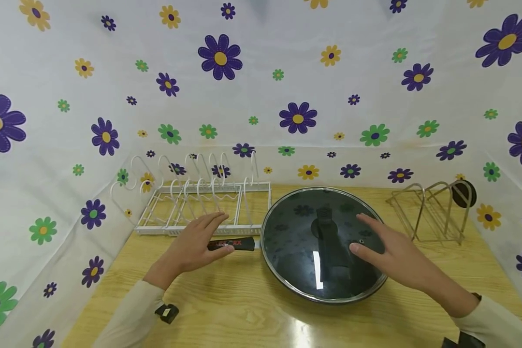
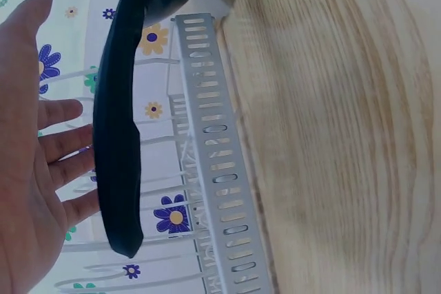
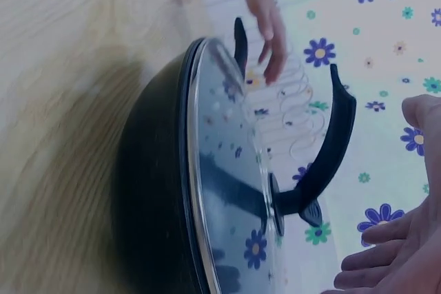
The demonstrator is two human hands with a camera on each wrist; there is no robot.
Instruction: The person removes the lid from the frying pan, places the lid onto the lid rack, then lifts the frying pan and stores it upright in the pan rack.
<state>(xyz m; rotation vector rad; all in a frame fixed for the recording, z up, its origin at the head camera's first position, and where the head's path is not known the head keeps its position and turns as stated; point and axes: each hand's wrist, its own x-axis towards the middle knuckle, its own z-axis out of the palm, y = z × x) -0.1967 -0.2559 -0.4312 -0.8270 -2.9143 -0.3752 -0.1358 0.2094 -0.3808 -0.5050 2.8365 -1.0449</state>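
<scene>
A dark wok-like pan (image 3: pixel 151 184) stands on the wooden table, covered by a glass lid (image 1: pixel 287 261) with a steel rim. The lid's curved black handle (image 3: pixel 331 149) rises from its middle. Toward the left points the pan's long black handle (image 1: pixel 243 243). My left hand (image 1: pixel 195 246) is beside that handle, fingers loosely extended and thumb apart; in the left wrist view the handle (image 2: pixel 117 129) passes in front of the fingers without being gripped. Over the lid's right side hovers my right hand (image 1: pixel 396 253), thumb and fingers spread, holding nothing.
Behind the left hand is a white wire dish rack (image 1: pixel 217 230) with several looped dividers. A smaller metal rack (image 1: pixel 423 208) stands at the right, near a black round object (image 1: pixel 464 194). Flower-patterned sheets (image 1: pixel 252 92) enclose the wooden table (image 1: pixel 226 309).
</scene>
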